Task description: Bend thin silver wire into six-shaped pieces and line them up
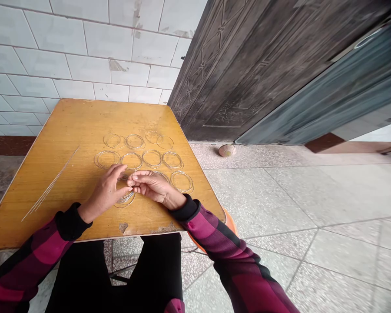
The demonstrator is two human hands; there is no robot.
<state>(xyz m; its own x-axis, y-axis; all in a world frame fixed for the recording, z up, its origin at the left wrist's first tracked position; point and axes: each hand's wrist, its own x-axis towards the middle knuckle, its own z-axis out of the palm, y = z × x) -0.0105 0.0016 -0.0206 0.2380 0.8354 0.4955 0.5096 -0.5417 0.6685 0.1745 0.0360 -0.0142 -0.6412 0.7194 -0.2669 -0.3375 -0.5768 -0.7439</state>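
Observation:
Over the near half of the wooden table (94, 115), my two hands almost touch. My right hand (151, 184) is closed in a pinch on a thin metal wire, of which a short end shows above the fingertips. My left hand (107, 187) is beside it with thumb and fingers apart, the thumb tip close to the right fingers. Beneath both hands lies a wire coil (127, 200), partly hidden. Beyond them, several loose wire rings lie in rows, among them one ring (132, 153) behind the fingers and another ring (182, 191) right of my right hand.
Several straight wires (50, 186) lie at the table's left side. A tiled wall (84, 56) stands behind the table, and a dark carved door (228, 74) is to the right. A rounded object (227, 150) sits on the floor by the door. Something orange (230, 224) shows under the table's right edge.

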